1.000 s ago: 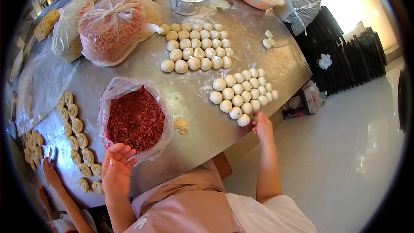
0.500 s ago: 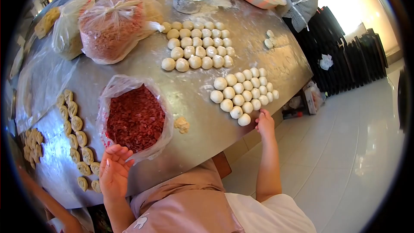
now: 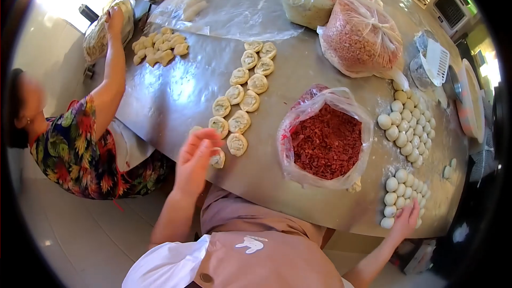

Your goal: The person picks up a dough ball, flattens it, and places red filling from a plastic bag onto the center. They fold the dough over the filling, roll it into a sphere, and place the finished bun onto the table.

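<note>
At the far left a co-worker in a dark, flower-patterned top [image 3: 72, 152] has one arm stretched up, the hand [image 3: 113, 20] on a clear plastic bag [image 3: 96, 40] of pale, lumpy stuff. Next, on the smooth, shiny metal surface [image 3: 160, 90], lies a heap of knobbly tan dough lumps [image 3: 160, 49].

The person's left grip [image 3: 196, 162] hangs over the near edge, fingers loosely bent and apart from the thumb. Just beyond and beside it run the dough rounds [image 3: 249, 101], soft, cream-coloured ovals with wrinkled tops, set in two uneven columns leading away; the nearest are partly covered by the fingers, and contact cannot be told. Behind them spreads a thin, crinkled plastic sheet [image 3: 234, 5].

Further right, a knotted, clouded bag [image 3: 309, 0] of greenish filling stands against a rounder knotted bag [image 3: 362, 40] of coarse pink crumbs. Nearer, an open plastic bag [image 3: 327, 144] with a rumpled rim holds moist, dark red shreds.

Toward the right end sit two groups of smooth balls: the cream balls [image 3: 404, 126] farther off, and the white balls [image 3: 400, 202] near the edge. The right grip [image 3: 406, 220] is at the near side of the white group, its fingertips overlapping some; whether they are closed on one cannot be told. Beyond, a wide basin [image 3: 469, 101] curves along the far edge.
</note>
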### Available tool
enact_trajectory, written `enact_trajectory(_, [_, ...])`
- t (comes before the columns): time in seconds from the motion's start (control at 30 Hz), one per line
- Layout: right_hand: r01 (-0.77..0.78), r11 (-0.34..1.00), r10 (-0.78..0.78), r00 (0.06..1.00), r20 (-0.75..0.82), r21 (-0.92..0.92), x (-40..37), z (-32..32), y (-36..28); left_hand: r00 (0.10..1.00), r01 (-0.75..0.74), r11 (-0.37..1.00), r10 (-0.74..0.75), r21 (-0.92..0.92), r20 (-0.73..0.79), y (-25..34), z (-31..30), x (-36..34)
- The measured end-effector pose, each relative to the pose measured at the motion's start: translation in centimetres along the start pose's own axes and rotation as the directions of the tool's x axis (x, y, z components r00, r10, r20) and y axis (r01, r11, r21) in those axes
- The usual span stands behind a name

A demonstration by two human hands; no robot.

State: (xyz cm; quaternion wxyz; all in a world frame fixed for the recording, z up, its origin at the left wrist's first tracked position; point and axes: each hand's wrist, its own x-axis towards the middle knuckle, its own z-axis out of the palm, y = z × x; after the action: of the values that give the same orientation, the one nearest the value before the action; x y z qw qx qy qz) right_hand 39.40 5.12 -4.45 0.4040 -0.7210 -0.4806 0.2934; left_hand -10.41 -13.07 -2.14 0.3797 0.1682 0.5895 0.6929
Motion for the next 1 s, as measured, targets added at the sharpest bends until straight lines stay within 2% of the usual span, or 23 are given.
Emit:
enact_trajectory(0.03, [0.030, 0.999, -0.027, 0.997, 0.072, -0.045, -0.7, 2.1, -2.8, 0.991, -0.065, 0.991, 0.077, 0.118, -0.106, -0.3, -1.4, 0.1])
enact_trajectory(0.1, [0.200, 0.979, -0.203, 0.936, 0.287, 0.038, -2.8, 7.1, -6.7, 0.938, -0.118, 0.920, 0.227, 0.375, -0.262, -1.6, -3.9, -0.3])
enact_trajectory(0.13, [0.363, 0.932, -0.330, 0.854, 0.402, -0.004, -4.0, 9.5, -9.1, 0.898, -0.129, 0.853, 0.317, 0.506, -0.305, -2.5, -4.6, -0.4])
enact_trajectory(0.17, [0.518, 0.855, -0.434, 0.737, 0.519, -0.020, -5.1, 11.6, -11.3, 0.886, -0.069, 0.765, 0.342, 0.641, -0.314, -3.3, -5.0, -0.7])
enact_trajectory(0.23, [0.607, 0.788, -0.354, 0.581, 0.732, -0.100, -6.8, 15.1, -14.9, 0.854, 0.085, 0.520, 0.401, 0.850, -0.330, -3.9, -5.9, -1.3])
enact_trajectory(0.27, [0.681, 0.726, -0.411, 0.541, 0.734, -0.096, -6.6, 16.9, -14.9, 0.858, 0.036, 0.458, 0.442, 0.888, -0.263, -5.2, -7.3, -1.0])
enact_trajectory(0.33, [0.811, 0.580, -0.514, 0.436, 0.739, -0.075, -6.6, 21.1, -14.1, 0.842, 0.046, 0.369, 0.485, 0.928, -0.235, -6.6, -7.9, -0.4])
enact_trajectory(0.37, [0.765, 0.635, -0.428, 0.461, 0.777, -0.105, -7.0, 22.4, -14.7, 0.838, 0.095, 0.354, 0.476, 0.930, -0.267, -6.5, -7.5, -0.2])
enact_trajectory(0.43, [0.809, 0.581, -0.437, 0.409, 0.801, -0.096, -7.7, 23.5, -14.4, 0.850, 0.153, 0.299, 0.446, 0.942, -0.280, -5.9, -6.9, 0.5])
enact_trajectory(0.53, [0.846, 0.522, -0.429, 0.373, 0.822, -0.112, -8.1, 23.0, -14.5, 0.913, 0.005, 0.292, 0.389, 0.956, -0.124, -5.1, -7.0, 1.5])
enact_trajectory(0.57, [0.845, 0.523, -0.411, 0.365, 0.835, -0.112, -7.7, 22.5, -14.7, 0.905, -0.085, 0.366, 0.418, 0.927, -0.082, -4.9, -6.8, 1.9])
enact_trajectory(0.6, [0.843, 0.525, -0.392, 0.364, 0.845, -0.119, -7.2, 21.9, -14.7, 0.913, -0.104, 0.400, 0.401, 0.911, -0.072, -4.1, -6.2, 2.0])
enact_trajectory(0.63, [0.865, 0.491, -0.470, 0.367, 0.803, -0.109, -6.8, 21.6, -14.6, 0.941, -0.077, 0.488, 0.324, 0.869, -0.098, -4.0, -5.8, 2.1])
enact_trajectory(0.67, [0.853, 0.500, -0.420, 0.391, 0.819, -0.150, -6.5, 21.2, -14.9, 0.964, -0.044, 0.568, 0.241, 0.822, -0.115, -3.9, -5.5, 2.2])
enact_trajectory(0.7, [0.839, 0.510, -0.372, 0.413, 0.831, -0.189, -6.2, 21.1, -15.3, 0.963, -0.049, 0.589, 0.242, 0.807, -0.119, -3.7, -5.1, 2.4])
enact_trajectory(0.73, [0.825, 0.519, -0.327, 0.433, 0.840, -0.223, -6.0, 21.1, -15.6, 0.955, -0.082, 0.539, 0.283, 0.838, -0.090, -3.7, -4.9, 2.5])
enact_trajectory(0.83, [0.809, 0.558, -0.259, 0.383, 0.887, -0.186, -5.3, 21.2, -16.3, 0.953, 0.033, 0.634, 0.212, 0.773, -0.214, -2.4, -3.8, 3.0])
enact_trajectory(0.9, [0.798, 0.585, -0.256, 0.351, 0.901, -0.144, -4.7, 21.2, -16.2, 0.974, -0.002, 0.916, 0.092, 0.401, -0.205, -1.7, -3.0, 3.3])
enact_trajectory(0.93, [0.789, 0.599, -0.273, 0.360, 0.892, -0.135, -4.3, 21.3, -15.7, 0.983, -0.002, 0.984, 0.035, 0.176, -0.181, -1.4, -2.7, 3.3])
enact_trajectory(1.0, [0.777, 0.620, -0.306, 0.372, 0.876, -0.113, -3.5, 21.2, -15.2, 0.990, 0.141, 0.976, -0.134, -0.165, 0.053, -0.3, -1.4, 3.0])
